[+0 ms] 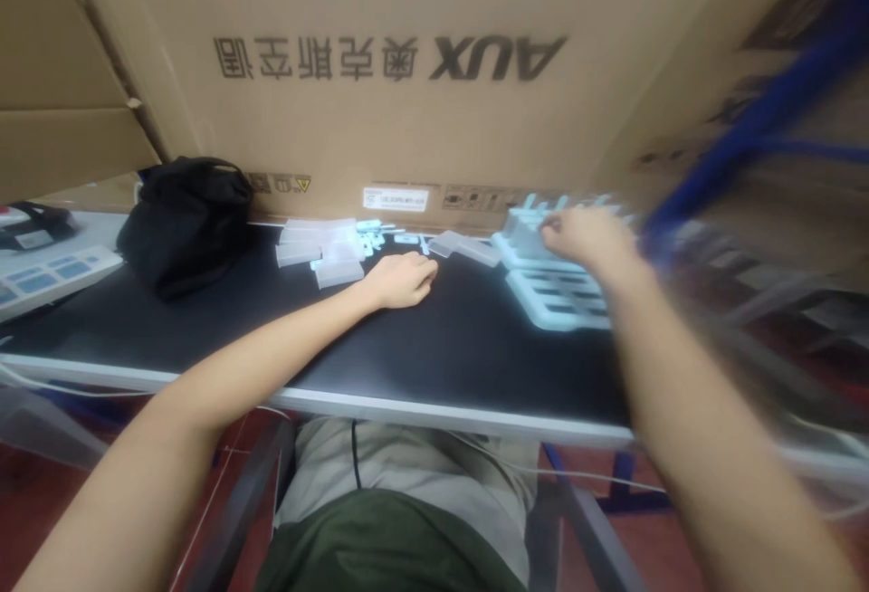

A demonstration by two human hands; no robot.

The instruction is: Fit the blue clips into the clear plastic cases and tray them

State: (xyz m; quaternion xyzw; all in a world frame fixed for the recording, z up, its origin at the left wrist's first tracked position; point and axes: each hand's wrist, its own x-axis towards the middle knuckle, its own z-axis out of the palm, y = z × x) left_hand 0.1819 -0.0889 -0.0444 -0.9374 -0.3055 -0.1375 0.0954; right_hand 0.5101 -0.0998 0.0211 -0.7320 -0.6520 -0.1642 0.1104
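My left hand (405,281) lies on the black tabletop with its fingers curled in; whatever they may hold is hidden. Just beyond it are a pile of translucent flat rectangular sleeves (340,273) and several small light-blue stick-like pieces (370,237). Two more translucent sleeves (475,250) lie between my hands. Over a light-blue slotted rack (536,304) at the right, my right hand (585,234) is blurred, its fingers pinched together. Upright light-blue pieces (524,232) stand on the rack's far part, beside those fingertips. What the pinch holds cannot be made out.
A large cardboard box (394,130) with upside-down printing walls off the back of the table (434,357). At the left sit a black cloth bag (186,225) and a white panel with blue patches (58,277). A blue metal frame (753,121) slants up at the right.
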